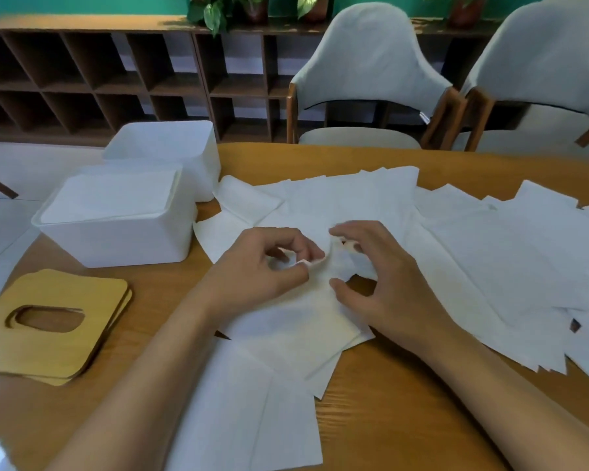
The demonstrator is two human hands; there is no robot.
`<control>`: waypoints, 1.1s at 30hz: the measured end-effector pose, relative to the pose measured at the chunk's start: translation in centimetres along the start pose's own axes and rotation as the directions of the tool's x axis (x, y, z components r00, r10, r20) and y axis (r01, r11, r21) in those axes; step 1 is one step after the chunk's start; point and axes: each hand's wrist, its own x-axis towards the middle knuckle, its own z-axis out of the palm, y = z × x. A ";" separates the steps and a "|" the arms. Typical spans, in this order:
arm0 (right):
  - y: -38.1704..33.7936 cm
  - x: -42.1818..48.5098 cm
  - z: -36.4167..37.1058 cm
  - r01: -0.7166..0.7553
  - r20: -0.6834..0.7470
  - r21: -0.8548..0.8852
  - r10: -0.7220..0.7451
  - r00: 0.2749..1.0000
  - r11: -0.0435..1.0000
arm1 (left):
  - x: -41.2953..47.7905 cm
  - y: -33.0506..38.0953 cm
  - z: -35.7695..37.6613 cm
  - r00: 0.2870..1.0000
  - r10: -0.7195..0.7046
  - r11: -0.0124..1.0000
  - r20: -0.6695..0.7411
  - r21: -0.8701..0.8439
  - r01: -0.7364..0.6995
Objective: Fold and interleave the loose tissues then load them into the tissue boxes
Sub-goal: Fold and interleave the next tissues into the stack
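- Left hand (269, 263) pinches a tissue (303, 321) corner above the bench (388, 385).
- Right hand (374, 277) arches over that tissue, thumb touching; grip unclear.
- Two boxes (116, 243) stand left.

A wooden worktop (405, 402) with a rounded edge. At its far left stand two white boxes: the nearer box (116, 243) is filled with a white stack, and the farther box (170, 154) is just behind it. Two slotted wooden lids (55, 321) lie stacked at near left. Loose tissues (490, 249) overlap across the middle and right.
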 end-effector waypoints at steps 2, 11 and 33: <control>-0.1 0.4 0.1 0.017 0.010 0.020 -0.017 1.000 1.000 | 0.0 0.1 0.0 0.998 0.035 0.984 0.043 -0.173 -0.027; -0.7 0.2 -0.9 -0.117 -0.165 0.278 0.168 0.972 0.953 | 0.4 -0.9 -0.7 0.960 0.040 0.961 -0.279 -0.253 -0.113; -0.8 -0.1 -1.4 -0.201 0.048 0.520 0.206 0.977 0.830 | 0.7 -2.1 1.1 0.909 0.032 0.984 -0.415 -0.148 -0.102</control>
